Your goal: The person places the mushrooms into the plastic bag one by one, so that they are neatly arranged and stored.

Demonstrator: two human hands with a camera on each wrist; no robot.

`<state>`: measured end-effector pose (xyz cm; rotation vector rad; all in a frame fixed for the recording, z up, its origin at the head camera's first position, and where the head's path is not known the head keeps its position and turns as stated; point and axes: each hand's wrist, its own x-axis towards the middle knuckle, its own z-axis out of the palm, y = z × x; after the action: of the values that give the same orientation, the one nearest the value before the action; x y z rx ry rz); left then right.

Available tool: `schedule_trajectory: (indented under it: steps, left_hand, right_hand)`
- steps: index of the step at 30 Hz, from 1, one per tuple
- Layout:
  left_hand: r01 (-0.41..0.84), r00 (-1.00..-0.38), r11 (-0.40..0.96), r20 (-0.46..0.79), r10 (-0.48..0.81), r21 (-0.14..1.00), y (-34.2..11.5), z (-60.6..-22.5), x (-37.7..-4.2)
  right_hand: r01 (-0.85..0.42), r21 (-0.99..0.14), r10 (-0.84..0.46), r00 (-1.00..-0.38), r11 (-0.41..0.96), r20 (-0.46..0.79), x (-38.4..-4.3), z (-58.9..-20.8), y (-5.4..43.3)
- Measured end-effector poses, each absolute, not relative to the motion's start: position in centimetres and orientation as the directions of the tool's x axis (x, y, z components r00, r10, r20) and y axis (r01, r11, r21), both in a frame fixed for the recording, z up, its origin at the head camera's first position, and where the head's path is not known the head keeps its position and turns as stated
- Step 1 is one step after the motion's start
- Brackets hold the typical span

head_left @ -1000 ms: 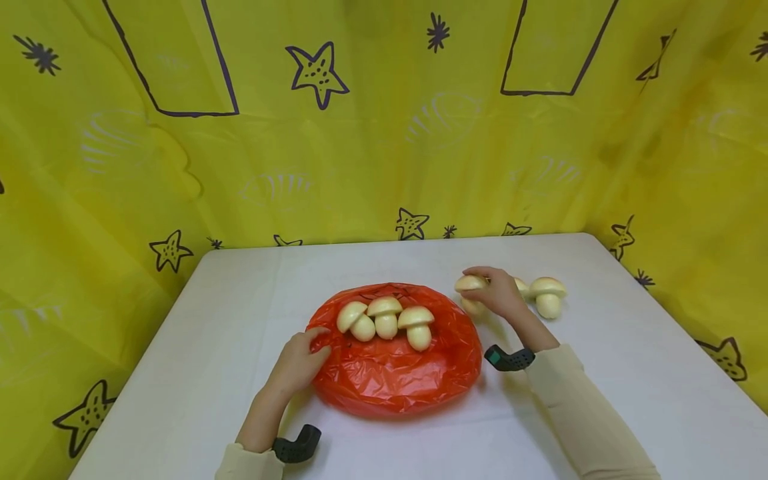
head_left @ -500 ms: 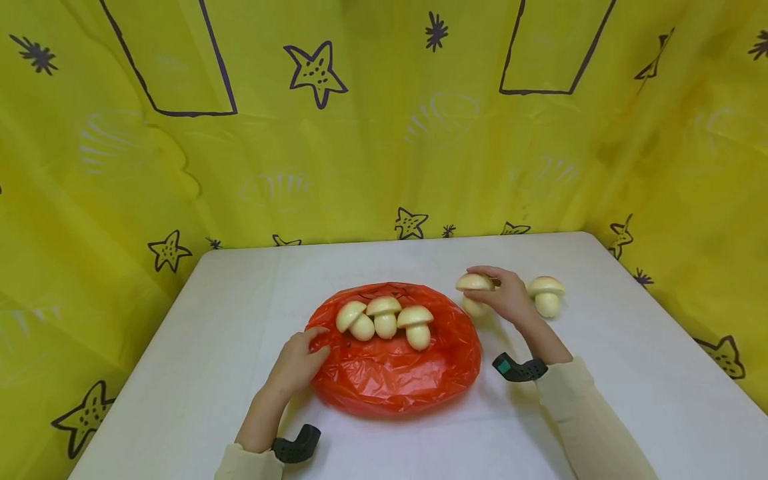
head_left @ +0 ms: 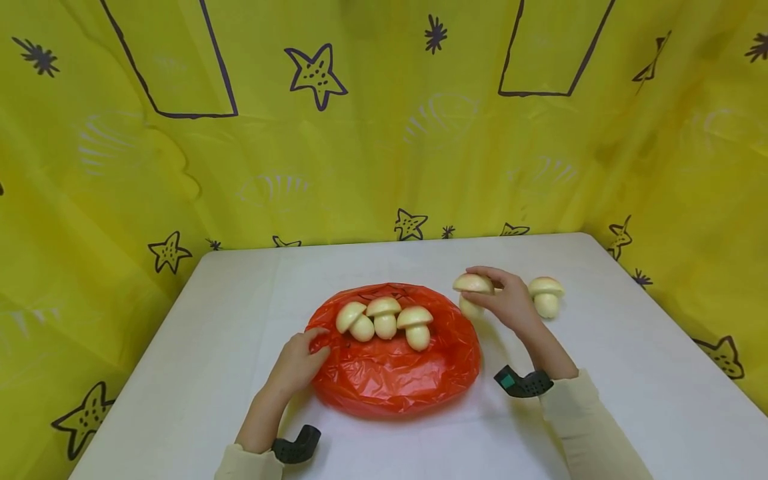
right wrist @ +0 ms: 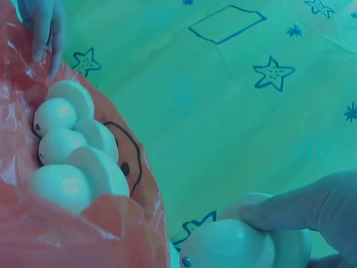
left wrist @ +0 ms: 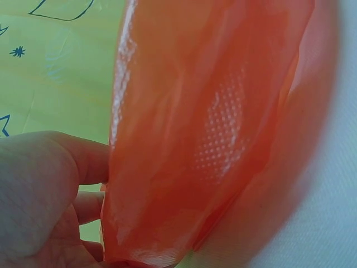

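Observation:
My right hand (head_left: 507, 300) grips a toy mushroom (head_left: 471, 283), thumb and fingers around its cream cap, just beyond the right rim of the open red plastic bag (head_left: 396, 383). Close up in the right wrist view, the thumb crosses that mushroom's cap. Three matching mushrooms sit in a row in the bag: a left one (head_left: 354, 320), a middle one (head_left: 385, 318) and a right one (head_left: 417, 327). Curled over the bag's left rim are the fingers of my left hand (head_left: 298, 363), holding the plastic; their tips are partly hidden in the left wrist view.
Another mushroom (head_left: 547, 297) stands on the white table (head_left: 240, 300), right of my right hand. A yellow curtain (head_left: 360, 153) with drawn starfish hangs behind and at both sides. Black bands circle both wrists.
My right wrist has shifted slightly right and toward me, while the gripped mushroom has barely moved. The mushroom seen between it and the rightmost one is now mostly behind my hand. My left hand stays put.

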<state>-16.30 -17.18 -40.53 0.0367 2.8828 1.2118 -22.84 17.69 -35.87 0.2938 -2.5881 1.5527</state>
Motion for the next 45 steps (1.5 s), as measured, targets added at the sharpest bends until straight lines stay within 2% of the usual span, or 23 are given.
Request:
schedule_trajectory:
  steps: [7, 16, 33, 45]
  left_hand:
    - [0.007, -1.000, 0.694, -0.012, 0.023, 0.720, -17.2, -40.6, -16.4]
    - [-0.003, -1.000, 0.691, -0.014, 0.010, 0.723, -17.1, -40.5, -16.3]
    - [-0.007, -1.000, 0.683, -0.025, 0.017, 0.730, -17.1, -40.5, -16.4]
    - [-0.002, -1.000, 0.681, -0.020, 0.019, 0.733, -17.1, -40.5, -16.4]
  right_hand:
    - [-0.222, -0.873, -0.113, -0.975, 0.434, 0.192, -22.2, -35.4, 17.0]
    - [-0.299, -0.862, -0.190, -0.952, 0.409, 0.240, -21.4, -35.2, 15.6]
    - [-0.251, -0.894, -0.218, -0.959, 0.372, 0.179, -20.5, -35.7, 13.2]
    - [-0.286, -0.887, -0.281, -0.941, 0.362, 0.188, -19.9, -35.9, 10.5]
